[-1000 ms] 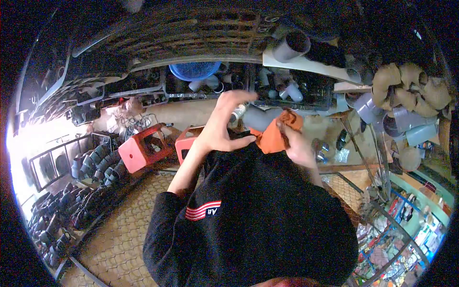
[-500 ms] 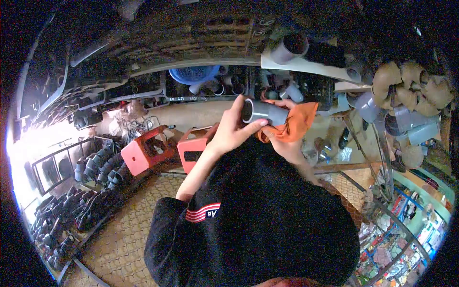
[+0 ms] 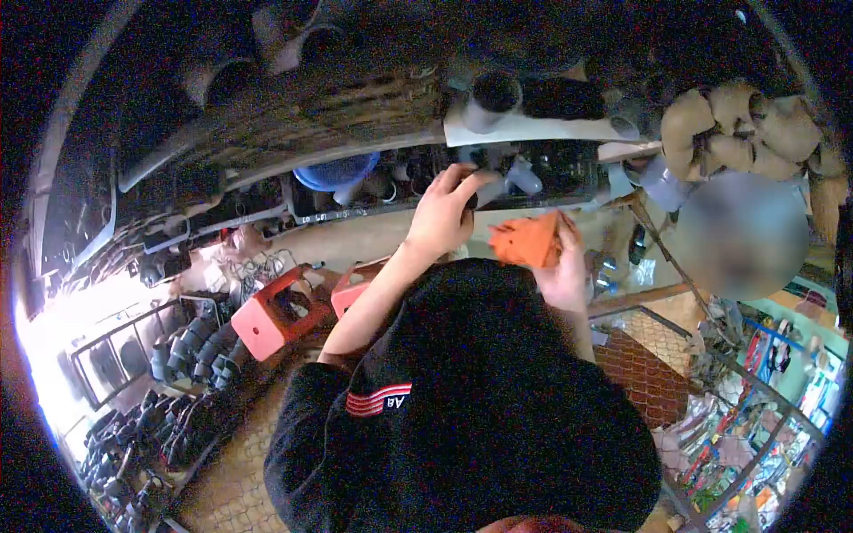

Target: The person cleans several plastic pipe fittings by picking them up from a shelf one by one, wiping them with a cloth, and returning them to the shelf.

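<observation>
Separation of left hand point(image 3: 442, 213) from right hand point(image 3: 562, 275), now well apart in front of black top point(image 3: 480, 382). Left: raised and curled, apparently clamped on fitting point(image 3: 490, 188), grey, blurred and partly hidden by the grip. Right: clamped on cloth point(image 3: 530, 242), orange, bunched, held clear of fitting. Change within the last half second: from both hands together at fitting, with cloth against its body, to cloth apart from it and fitting nearer to crate point(image 3: 569, 202). Meaning for the work in hand, as judged: contact between cloth and fitting broken at this instant, fitting seemingly in left hand's sole keeping. Position of fitting: just before crate or over its near edge, impossible to tell which. Farther out: pale piece point(image 3: 524, 176) inside crate; basin point(image 3: 336, 171), blue, to the left; stools point(image 3: 258, 330), red, at lower left; elbows point(image 3: 733, 129), brown, at far right.
</observation>
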`<state>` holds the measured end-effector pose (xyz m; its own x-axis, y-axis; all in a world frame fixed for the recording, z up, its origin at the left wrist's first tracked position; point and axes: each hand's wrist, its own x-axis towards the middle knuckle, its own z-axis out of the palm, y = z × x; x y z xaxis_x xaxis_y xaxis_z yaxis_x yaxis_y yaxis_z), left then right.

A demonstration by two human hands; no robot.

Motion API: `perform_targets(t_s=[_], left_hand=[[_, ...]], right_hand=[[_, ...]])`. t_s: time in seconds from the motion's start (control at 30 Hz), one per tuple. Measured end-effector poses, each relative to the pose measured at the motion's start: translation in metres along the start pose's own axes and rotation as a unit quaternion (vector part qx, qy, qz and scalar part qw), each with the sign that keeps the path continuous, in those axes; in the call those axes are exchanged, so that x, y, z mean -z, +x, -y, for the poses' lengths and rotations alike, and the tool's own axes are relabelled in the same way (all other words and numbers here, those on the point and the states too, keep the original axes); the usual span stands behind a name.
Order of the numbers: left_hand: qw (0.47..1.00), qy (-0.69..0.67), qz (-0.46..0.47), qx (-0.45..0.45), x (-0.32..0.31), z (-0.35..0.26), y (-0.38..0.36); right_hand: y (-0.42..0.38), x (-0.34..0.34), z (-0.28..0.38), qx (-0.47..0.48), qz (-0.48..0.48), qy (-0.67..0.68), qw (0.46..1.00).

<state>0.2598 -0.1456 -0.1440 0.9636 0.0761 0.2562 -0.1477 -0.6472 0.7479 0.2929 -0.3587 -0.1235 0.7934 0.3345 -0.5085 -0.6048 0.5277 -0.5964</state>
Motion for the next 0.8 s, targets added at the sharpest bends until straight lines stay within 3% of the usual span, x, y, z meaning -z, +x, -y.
perform_targets(t_s=[0.03, 0.07, 0.1, 0.17, 0.2, 0.3, 0.33, 0.43, 0.47, 0.57, 0.6, 0.63, 0.7, 0.73, 0.8], left_hand=[[1.0, 0.02, 0.005, 0.003, -0.006, 0.007, 0.006], [0.997, 0.011, 0.055, 0.052, -0.008, 0.008, 0.012], [0.988, -0.018, 0.123, 0.095, -0.007, 0.011, 0.018], [0.995, 0.034, 0.098, -0.011, -0.021, 0.03, 0.023], [0.987, 0.107, 0.12, -0.007, -0.025, 0.034, 0.022], [0.991, 0.109, 0.076, -0.002, -0.006, 0.005, 0.025], [0.989, 0.1, 0.111, 0.006, 0.008, -0.006, 0.023], [0.994, -0.008, 0.042, -0.097, 0.069, -0.053, 0.022], [0.991, 0.03, -0.039, -0.126, 0.095, -0.073, 0.024], [0.92, 0.216, -0.297, -0.137, 0.179, -0.12, 0.03], [0.932, 0.158, -0.326, -0.028, 0.195, -0.128, 0.037], [0.928, 0.095, -0.352, 0.079, 0.207, -0.134, 0.045], [0.914, 0.165, -0.352, 0.114, 0.222, -0.149, 0.058], [0.905, 0.199, -0.351, 0.131, 0.226, -0.153, 0.065], [0.865, 0.384, -0.308, 0.096, 0.23, -0.153, 0.08]], right_hand=[[-0.001, 0.004, 0.004, 0.033, -0.052, -0.007, 0.998], [-0.006, 0.001, 0.012, 0.054, 0.001, -0.018, 0.998], [-0.005, 0.005, 0.015, 0.055, -0.005, -0.011, 0.998], [-0.003, 0.007, 0.016, 0.056, -0.017, 0.0, 0.998], [-0.008, 0.003, 0.02, 0.051, 0.013, -0.001, 0.999], [-0.006, 0.005, 0.017, 0.043, 0.018, -0.019, 0.999], [-0.005, 0.007, 0.014, 0.033, 0.032, -0.007, 0.999], [0.004, 0.005, 0.002, -0.006, -0.005, 0.013, 1.0], [0.008, 0.005, -0.003, -0.018, -0.015, 0.007, 1.0], [0.02, -0.005, -0.015, -0.004, 0.124, 0.017, 0.992], [0.017, -0.014, -0.017, 0.03, 0.064, -0.038, 0.997], [0.017, -0.023, -0.018, 0.024, 0.068, -0.033, 0.997], [0.016, -0.038, -0.019, 0.016, 0.076, -0.023, 0.997], [0.019, -0.04, -0.019, 0.066, 0.113, -0.082, 0.988], [0.035, -0.027, -0.027, 0.074, 0.119, -0.079, 0.987]])
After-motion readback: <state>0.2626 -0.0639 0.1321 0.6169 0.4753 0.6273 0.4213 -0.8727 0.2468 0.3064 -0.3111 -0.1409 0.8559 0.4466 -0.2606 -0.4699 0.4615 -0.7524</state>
